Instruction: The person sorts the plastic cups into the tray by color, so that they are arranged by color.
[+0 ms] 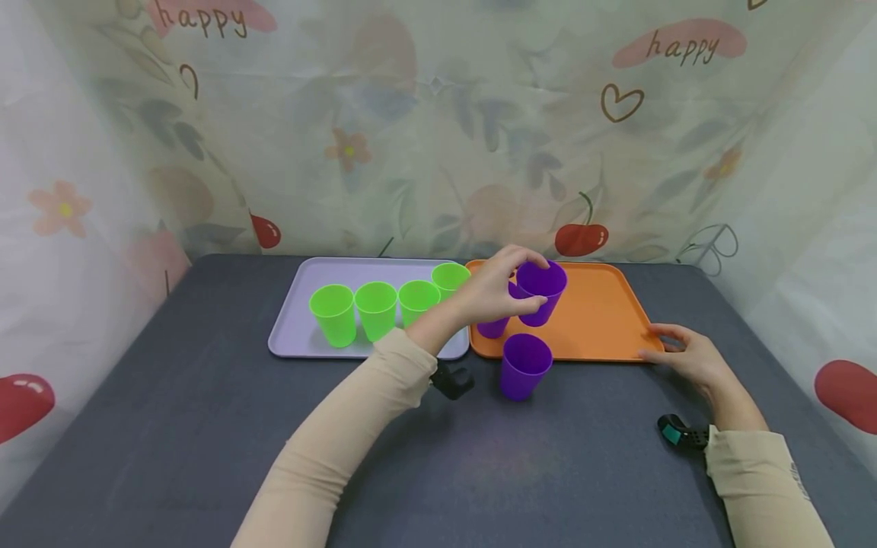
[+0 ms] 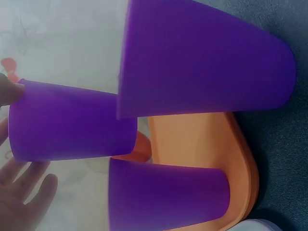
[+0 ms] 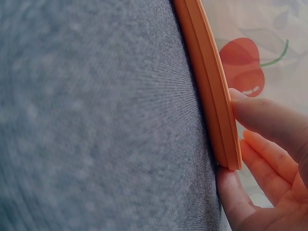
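Note:
My left hand [image 1: 499, 288] holds a purple cup [image 1: 543, 285] upright by its upper part, thumb on the near side and fingers at the far rim, above the left part of the orange tray [image 1: 596, 320]. Another purple cup [image 1: 492, 329] stands on that tray's left end, partly hidden by the hand. A further purple cup [image 1: 524, 367] stands on the table before the tray; it looms large in the left wrist view [image 2: 202, 62]. At the tray's front right corner, my right hand [image 1: 692, 361] grips the edge, the thumb touching the rim [image 3: 219, 110] and fingers round the corner.
A lilac tray [image 1: 291, 335] with several green cups [image 1: 333, 316] in a row adjoins the orange tray on the left. Both trays lie on a dark cloth-covered table [image 1: 205, 426]. A patterned curtain [image 1: 438, 114] hangs behind and at both sides.

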`<state>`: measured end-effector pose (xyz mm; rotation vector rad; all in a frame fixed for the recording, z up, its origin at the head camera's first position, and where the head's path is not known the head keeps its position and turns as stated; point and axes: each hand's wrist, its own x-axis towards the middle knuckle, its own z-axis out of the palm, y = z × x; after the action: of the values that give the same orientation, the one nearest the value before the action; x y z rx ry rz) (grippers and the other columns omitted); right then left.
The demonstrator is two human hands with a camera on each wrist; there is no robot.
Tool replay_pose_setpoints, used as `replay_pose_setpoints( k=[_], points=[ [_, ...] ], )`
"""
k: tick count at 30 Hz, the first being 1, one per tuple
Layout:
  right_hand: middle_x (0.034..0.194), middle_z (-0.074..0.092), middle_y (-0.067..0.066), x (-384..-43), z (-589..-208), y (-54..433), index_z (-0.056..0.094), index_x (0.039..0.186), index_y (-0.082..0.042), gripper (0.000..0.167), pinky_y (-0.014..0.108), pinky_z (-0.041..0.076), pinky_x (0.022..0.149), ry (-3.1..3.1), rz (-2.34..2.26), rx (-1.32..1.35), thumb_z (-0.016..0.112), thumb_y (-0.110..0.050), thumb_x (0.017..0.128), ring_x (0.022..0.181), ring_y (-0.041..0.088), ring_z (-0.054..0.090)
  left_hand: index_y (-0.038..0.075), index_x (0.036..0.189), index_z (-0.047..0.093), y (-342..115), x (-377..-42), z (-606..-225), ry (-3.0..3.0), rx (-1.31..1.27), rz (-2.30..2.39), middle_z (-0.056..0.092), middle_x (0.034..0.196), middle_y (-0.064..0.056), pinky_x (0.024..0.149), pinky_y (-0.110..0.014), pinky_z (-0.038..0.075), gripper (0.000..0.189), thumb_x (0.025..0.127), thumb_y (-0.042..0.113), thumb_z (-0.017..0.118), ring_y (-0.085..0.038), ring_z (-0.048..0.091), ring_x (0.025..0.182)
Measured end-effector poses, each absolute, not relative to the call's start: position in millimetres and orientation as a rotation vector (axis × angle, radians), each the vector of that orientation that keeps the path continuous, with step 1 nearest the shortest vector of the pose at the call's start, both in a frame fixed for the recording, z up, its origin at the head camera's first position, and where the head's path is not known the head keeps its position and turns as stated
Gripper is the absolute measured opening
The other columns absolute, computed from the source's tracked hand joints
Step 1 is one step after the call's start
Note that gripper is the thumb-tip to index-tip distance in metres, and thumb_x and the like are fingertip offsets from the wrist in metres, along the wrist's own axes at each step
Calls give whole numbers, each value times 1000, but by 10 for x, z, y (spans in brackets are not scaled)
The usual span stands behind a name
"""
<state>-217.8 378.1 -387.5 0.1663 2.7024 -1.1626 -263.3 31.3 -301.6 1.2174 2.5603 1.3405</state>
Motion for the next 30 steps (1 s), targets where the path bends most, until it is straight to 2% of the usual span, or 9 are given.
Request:
replay_pose_setpoints(
  k=[6, 15, 23, 30],
  points=[
    [150, 14, 34, -2173, -3869, 3777, 25, 145, 2, 84, 61, 29, 104, 2703, -1165, 169, 66, -41, 85, 133, 50, 28, 9, 120, 53, 356, -2684, -3079, 2584, 1208, 1320, 51, 126, -6, 95, -27, 42, 41, 83, 18, 69, -16, 46, 115],
    [150, 13, 34, -2164, -3868, 3782, 24, 145, 2, 83, 61, 29, 104, 2700, -1164, 160, 65, -40, 85, 132, 51, 28, 10, 125, 48, 448, -2703, -3124, 2652, 1184, 1184, 51, 129, -5, 99, -27, 42, 47, 85, 24, 68, -16, 47, 119],
    [151, 12, 34, -2160, -3862, 3781, 24, 145, 1, 83, 62, 28, 104, 2691, -1177, 152, 65, -39, 85, 133, 51, 26, 8, 125, 47, 471, -2749, -3191, 2681, 1157, 1118, 52, 127, -7, 84, -23, 45, 47, 86, 24, 67, -17, 54, 98],
    [150, 13, 34, -2158, -3866, 3777, 24, 145, 2, 83, 62, 29, 104, 2697, -1182, 149, 65, -38, 86, 133, 51, 27, 10, 124, 48, 496, -2797, -3235, 2684, 1141, 1065, 52, 125, -6, 79, -22, 46, 44, 87, 25, 65, -20, 57, 92]
  ],
)
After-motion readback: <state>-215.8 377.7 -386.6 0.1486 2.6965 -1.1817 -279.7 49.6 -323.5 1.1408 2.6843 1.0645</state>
